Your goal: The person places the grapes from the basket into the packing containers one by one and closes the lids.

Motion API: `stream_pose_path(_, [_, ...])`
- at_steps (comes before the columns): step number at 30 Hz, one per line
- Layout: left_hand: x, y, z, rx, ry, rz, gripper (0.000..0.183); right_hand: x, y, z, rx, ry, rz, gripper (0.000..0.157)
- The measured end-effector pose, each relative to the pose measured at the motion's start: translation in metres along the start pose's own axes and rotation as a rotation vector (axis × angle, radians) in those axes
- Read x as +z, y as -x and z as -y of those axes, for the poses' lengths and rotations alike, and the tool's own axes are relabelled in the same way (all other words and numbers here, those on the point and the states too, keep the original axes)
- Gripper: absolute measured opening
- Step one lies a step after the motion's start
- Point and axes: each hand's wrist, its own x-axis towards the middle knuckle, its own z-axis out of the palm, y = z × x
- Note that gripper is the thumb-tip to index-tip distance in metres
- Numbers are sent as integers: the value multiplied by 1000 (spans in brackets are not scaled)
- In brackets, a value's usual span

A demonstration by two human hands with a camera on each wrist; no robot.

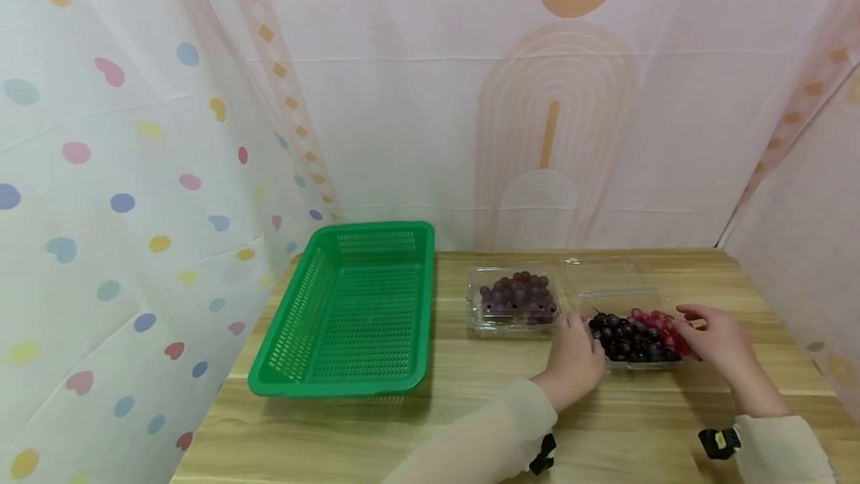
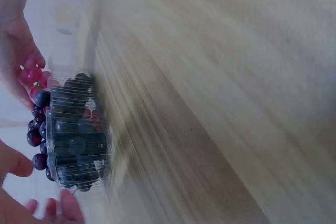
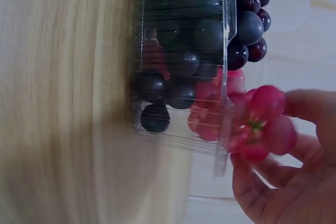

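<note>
A clear plastic clamshell box (image 3: 181, 106) holds black grapes (image 1: 628, 338) and a bunch of red grapes (image 1: 661, 327), both heaped above the rim. My right hand (image 1: 719, 342) grips the red grapes at the box's right end. Its thumb and fingers close round the bunch in the right wrist view, and the red grapes (image 3: 265, 121) bulge over the rim there. At the opposite end is my left hand (image 1: 574, 361). Its fingertips (image 2: 71, 208) lie against the box's end, and the thumb is beside the black grapes (image 2: 34, 137), apart from the fingers.
Left of my left hand stands another clear box (image 1: 513, 327) with dark red grapes (image 1: 520, 293) inside. A green basket (image 1: 430, 305) sits on the table's left side. The clear lid (image 1: 601, 275) lies back behind the grape box. Patterned curtains (image 1: 403, 133) border the wooden table (image 1: 463, 417).
</note>
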Motion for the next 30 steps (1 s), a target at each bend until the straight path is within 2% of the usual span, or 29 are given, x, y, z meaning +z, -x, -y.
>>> stream_pose_path(2, [-1, 1, 0, -63, 69, 15, 44, 0, -1, 4, -44, 85, 7, 44])
stream_pose_path(5, [-2, 2, -1, -94, 105, 9, 48, 1, -4, 11, -93, 175, 26, 42])
stream_pose_path(9, [-3, 1, 0, -56, 56, 2, 45, 1, -13, 19, -159, 241, 67, 37])
stream_pose_path(13, [0, 0, 5, -1, 66, 15, 13, 1, -24, 24, -161, 294, 168, 34])
stream_pose_path(14, [2, 0, 7, 12, 85, 14, 10, 1, -27, 25, -155, 307, 200, 34])
stream_pose_path(16, [5, 0, 10, 37, 119, -4, 18, 1, -32, 25, -153, 318, 264, 34])
stream_pose_path(18, [8, -1, 12, 60, 127, -38, 19, 0, -36, 25, -158, 310, 318, 34])
stream_pose_path(22, [13, -3, 15, 85, 135, -73, 5, -2, -39, 24, -173, 258, 371, 33])
stream_pose_path(24, [13, -4, 15, 82, 150, -69, 25, -2, -39, 24, -165, 226, 380, 34])
stream_pose_path(27, [14, -4, 14, 67, 170, -54, 46, 0, -38, 22, -184, 226, 346, 33])
stream_pose_path(30, [12, -3, 12, 48, 182, -38, 49, 3, -36, 19, -217, 250, 280, 27])
